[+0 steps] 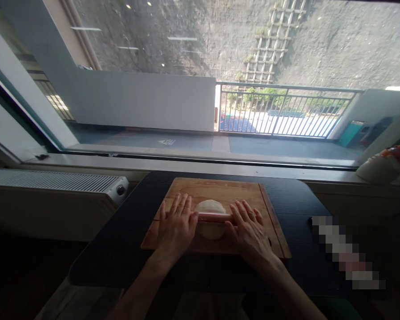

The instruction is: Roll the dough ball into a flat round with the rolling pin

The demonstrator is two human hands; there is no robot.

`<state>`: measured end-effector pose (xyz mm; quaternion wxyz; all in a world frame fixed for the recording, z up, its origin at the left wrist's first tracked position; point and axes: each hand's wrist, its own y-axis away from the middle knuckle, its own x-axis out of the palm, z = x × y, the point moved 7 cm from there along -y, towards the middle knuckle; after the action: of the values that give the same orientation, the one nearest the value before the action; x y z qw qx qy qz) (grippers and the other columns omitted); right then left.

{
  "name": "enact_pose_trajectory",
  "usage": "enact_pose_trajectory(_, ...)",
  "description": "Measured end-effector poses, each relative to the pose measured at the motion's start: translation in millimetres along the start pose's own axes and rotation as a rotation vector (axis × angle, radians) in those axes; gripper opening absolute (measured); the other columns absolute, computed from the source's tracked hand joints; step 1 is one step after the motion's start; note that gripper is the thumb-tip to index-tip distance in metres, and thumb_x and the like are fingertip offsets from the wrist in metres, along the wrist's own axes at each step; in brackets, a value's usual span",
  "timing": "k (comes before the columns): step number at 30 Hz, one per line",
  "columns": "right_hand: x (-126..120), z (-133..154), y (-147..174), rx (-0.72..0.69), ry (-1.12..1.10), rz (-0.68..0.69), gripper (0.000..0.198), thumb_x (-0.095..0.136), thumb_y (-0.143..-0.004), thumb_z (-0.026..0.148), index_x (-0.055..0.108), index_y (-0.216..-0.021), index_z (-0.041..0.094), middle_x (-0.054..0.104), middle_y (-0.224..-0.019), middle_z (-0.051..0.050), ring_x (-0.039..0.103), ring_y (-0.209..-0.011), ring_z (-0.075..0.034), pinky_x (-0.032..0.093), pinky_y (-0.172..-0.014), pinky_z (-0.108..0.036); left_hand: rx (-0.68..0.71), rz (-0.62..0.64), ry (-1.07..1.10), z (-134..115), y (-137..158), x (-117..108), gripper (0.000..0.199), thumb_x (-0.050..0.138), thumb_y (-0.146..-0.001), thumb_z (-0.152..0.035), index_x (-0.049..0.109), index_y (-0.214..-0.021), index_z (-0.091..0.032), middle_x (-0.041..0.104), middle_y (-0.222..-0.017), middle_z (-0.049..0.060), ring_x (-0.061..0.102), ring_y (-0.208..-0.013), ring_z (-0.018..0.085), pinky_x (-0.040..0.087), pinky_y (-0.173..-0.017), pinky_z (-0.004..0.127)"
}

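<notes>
Head view, left hand: the left hand [176,226] lies flat, palm down, in the lower middle of the frame, on the left end of the pin [215,217]; its fingers are straight and slightly apart, pointing toward the window, not curled round anything.
Head view, right hand: the right hand [248,231] lies flat on the right end of the pin, just right of centre; fingers are stretched out and spread a little, pressing from above rather than clamped.
Pin: a slim wooden roller lying level, left to right, between the two hands; only its middle part shows.
Dough: a pale round dough [210,218] sits under the pin at the middle of the board, showing both above and below the pin; its near edge is dim, so it is perhaps already somewhat flattened.
Board: a wooden board [269,213] lies on the table in the lower centre, its far edge toward the window.
Table: a dark table [296,200] carries the board and fills the lower half of the frame.
Radiator: a white radiator [53,182] stands at the left middle, beside the table.
Window: a wide window [200,66] spans the upper half; a railing [280,111] shows beyond it at upper right.
Right edge: a pale, blurred object [383,166] rests on the sill.
</notes>
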<state>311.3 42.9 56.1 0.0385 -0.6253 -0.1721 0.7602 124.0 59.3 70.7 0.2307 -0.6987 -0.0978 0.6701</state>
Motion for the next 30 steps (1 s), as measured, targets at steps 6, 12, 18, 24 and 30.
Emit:
enact_pose_trajectory(6, 3, -9, -32, 0.094, 0.021, 0.024, 0.053, 0.020, -0.093, 0.050, 0.051, -0.126, 0.022, 0.041, -0.139, -0.008, 0.024, -0.133, -0.024, 0.016, -0.106, -0.045, -0.083, 0.011, 0.002, 3, -27, 5, 0.053, 0.022, -0.092, -0.040, 0.047, -0.129, -0.012, 0.044, -0.137, 0.010, 0.026, -0.135, 0.024, 0.005, -0.111, 0.053)
enact_pose_trajectory(12, 4, 0, -3, -0.018, 0.056, 0.001, 0.052, 0.025, -0.093, 0.048, 0.042, -0.133, 0.022, 0.037, -0.142, -0.007, 0.021, -0.135, -0.022, 0.013, -0.108, -0.043, -0.029, -0.014, 0.042, 1, 3, -5, 0.052, 0.024, -0.092, -0.040, 0.044, -0.132, -0.014, 0.041, -0.140, 0.008, 0.025, -0.135, 0.023, 0.006, -0.112, 0.048)
enact_pose_trajectory(18, 8, -8, -35, 0.079, 0.063, 0.006, 0.053, 0.021, -0.093, 0.050, 0.052, -0.126, 0.022, 0.041, -0.139, -0.009, 0.026, -0.133, -0.024, 0.018, -0.105, -0.046, -0.097, -0.019, 0.033, 5, -26, 3, 0.052, 0.023, -0.092, -0.041, 0.050, -0.127, -0.012, 0.047, -0.135, 0.011, 0.029, -0.133, 0.025, 0.007, -0.111, 0.052)
enact_pose_trajectory(24, 3, 0, -7, 0.004, 0.055, 0.001, 0.049, 0.024, -0.093, 0.046, 0.047, -0.130, 0.024, 0.040, -0.140, -0.006, 0.025, -0.133, -0.022, 0.016, -0.107, -0.043, -0.029, -0.011, 0.040, 2, -1, -1, 0.052, 0.024, -0.092, -0.041, 0.046, -0.130, -0.013, 0.043, -0.138, 0.009, 0.027, -0.134, 0.023, 0.008, -0.112, 0.050)
enact_pose_trajectory(30, 6, -7, -32, 0.073, 0.061, -0.002, 0.052, 0.022, -0.093, 0.050, 0.048, -0.129, 0.022, 0.039, -0.141, -0.008, 0.024, -0.134, -0.024, 0.015, -0.106, -0.045, -0.079, -0.018, 0.017, 5, -21, 3, 0.055, 0.023, -0.091, -0.042, 0.043, -0.132, -0.010, 0.041, -0.140, 0.012, 0.025, -0.135, 0.025, 0.006, -0.111, 0.053)
